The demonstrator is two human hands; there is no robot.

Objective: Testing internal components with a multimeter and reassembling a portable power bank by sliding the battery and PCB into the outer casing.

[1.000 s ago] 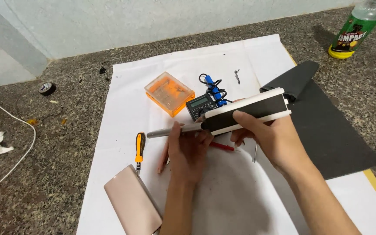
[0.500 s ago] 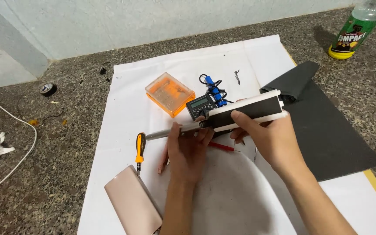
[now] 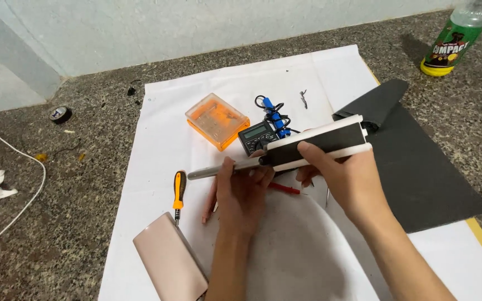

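My right hand (image 3: 346, 179) grips a long flat black block with white edges (image 3: 320, 142), holding it just above the white paper sheet (image 3: 157, 139). My left hand (image 3: 243, 192) holds a grey marker pen (image 3: 213, 171), its tip set against the left end of the block. Behind the block lie a dark digital multimeter (image 3: 255, 136) and blue wired cells (image 3: 273, 113). A thin red probe (image 3: 284, 189) shows under my hands.
An orange plastic box (image 3: 217, 120), an orange-handled screwdriver (image 3: 179, 193) and a pink case (image 3: 168, 261) lie on the paper. A black sheet (image 3: 419, 167) is at the right, a green bottle (image 3: 454, 39) far right. Tape roll (image 3: 60, 114), white cable (image 3: 12, 150).
Both hands and the block have shifted slightly left and toward me; the pen stays against the block's end.
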